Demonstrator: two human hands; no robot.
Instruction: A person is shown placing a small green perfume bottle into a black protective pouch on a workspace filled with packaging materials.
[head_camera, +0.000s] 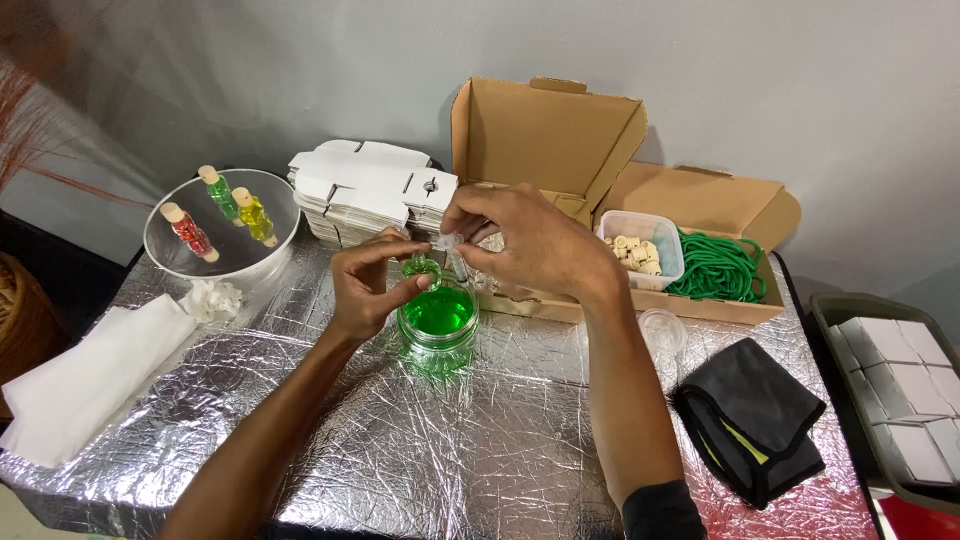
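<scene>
My left hand (368, 285) pinches a small glass bottle (421, 267) with green liquid just above an open jar of green liquid (438, 328). My right hand (520, 245) holds a small clear dropper (452, 245) by its top, its tip at the little bottle's mouth. Both hands hover over the jar at the middle of the foil-covered table (480, 440). The bottle is mostly hidden by my fingers.
A glass bowl (165, 255) at the left holds three corked bottles of red, green and yellow liquid. Flat white cartons (370, 190) are stacked behind. A cardboard box (690, 200) holds corks (640, 250) and green cord (720, 268). A black cloth (750, 415), a clear lid (663, 328), white tissues (85, 380) and a tray of white boxes (905, 385) lie around.
</scene>
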